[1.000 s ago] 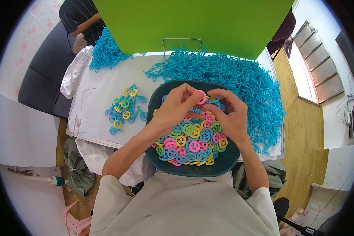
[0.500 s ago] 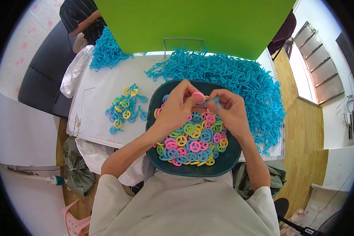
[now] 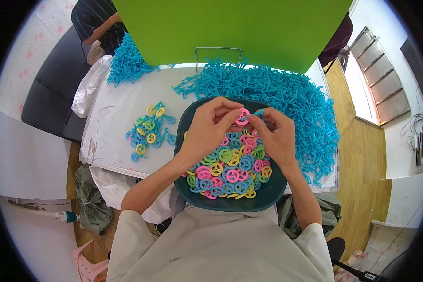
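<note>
Over the far part of a dark green tub, my two hands come together. My left hand pinches a pink toy wheel between thumb and fingers. In my right hand, thumb and fingers grip a small blue plastic toy frame, its end against the wheel; whether the two are joined cannot be told. Loose spoked wheels in pink, blue, green and yellow fill the tub, which rests at my lap. On the table left of it lies a small pile of blue frames with wheels on them.
A large heap of blue plastic frames covers the right of the white table; a smaller heap lies far left. A green panel with a wire handle stands behind. Another person's arm shows at the far left.
The pink wheel has turned its spoked face into view between my hands. My right hand has brought the blue frame against it; both hands have shifted only slightly.
</note>
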A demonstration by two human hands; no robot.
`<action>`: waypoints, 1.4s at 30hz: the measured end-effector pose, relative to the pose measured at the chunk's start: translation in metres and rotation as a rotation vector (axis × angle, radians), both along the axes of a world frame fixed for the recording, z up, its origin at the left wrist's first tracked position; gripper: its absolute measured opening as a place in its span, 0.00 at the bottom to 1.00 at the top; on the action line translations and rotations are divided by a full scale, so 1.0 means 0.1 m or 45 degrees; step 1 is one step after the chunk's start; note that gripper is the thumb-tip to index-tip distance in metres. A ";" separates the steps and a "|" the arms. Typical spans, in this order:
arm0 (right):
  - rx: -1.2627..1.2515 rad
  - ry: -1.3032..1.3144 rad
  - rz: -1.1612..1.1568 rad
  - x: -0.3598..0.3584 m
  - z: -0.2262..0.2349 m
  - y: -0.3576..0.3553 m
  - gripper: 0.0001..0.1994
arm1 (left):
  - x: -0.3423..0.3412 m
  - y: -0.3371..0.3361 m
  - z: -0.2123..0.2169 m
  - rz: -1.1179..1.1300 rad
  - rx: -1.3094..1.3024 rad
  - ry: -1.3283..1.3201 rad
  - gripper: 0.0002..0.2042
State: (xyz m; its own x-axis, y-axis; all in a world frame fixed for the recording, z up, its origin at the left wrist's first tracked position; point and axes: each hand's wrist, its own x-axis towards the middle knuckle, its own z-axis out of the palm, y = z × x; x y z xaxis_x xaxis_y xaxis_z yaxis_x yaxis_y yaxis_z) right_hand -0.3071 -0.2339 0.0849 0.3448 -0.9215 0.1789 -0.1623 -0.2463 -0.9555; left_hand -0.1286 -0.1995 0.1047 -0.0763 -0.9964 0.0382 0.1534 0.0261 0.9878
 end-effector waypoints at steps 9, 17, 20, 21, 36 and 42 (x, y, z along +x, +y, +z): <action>-0.134 -0.067 -0.045 0.04 -0.01 0.01 0.07 | 0.01 -0.01 -0.01 -0.048 0.032 0.027 0.11; 0.000 -0.203 -0.043 0.05 0.07 0.02 0.07 | 0.01 -0.02 -0.05 -0.107 0.109 0.181 0.12; 0.088 -0.239 -0.071 0.06 0.08 0.05 0.08 | -0.01 0.00 -0.05 -0.029 0.025 0.067 0.12; 0.089 -0.239 -0.069 0.06 0.08 0.05 0.08 | -0.01 0.00 -0.06 -0.020 0.038 0.088 0.12; 0.136 0.026 -0.042 0.00 0.15 0.01 0.08 | 0.04 -0.01 -0.04 -0.041 0.139 0.008 0.12; -0.480 0.200 0.095 -0.11 0.10 -0.01 0.07 | 0.09 -0.03 -0.05 -0.154 0.291 0.123 0.12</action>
State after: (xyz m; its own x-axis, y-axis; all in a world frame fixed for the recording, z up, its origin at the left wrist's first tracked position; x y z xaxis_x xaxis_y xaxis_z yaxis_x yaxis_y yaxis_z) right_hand -0.3184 -0.2348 0.0945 0.4579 -0.7730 0.4391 -0.2674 -0.5908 -0.7612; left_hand -0.1192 -0.2028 0.0999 -0.2022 -0.9638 -0.1739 0.2359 -0.2203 0.9465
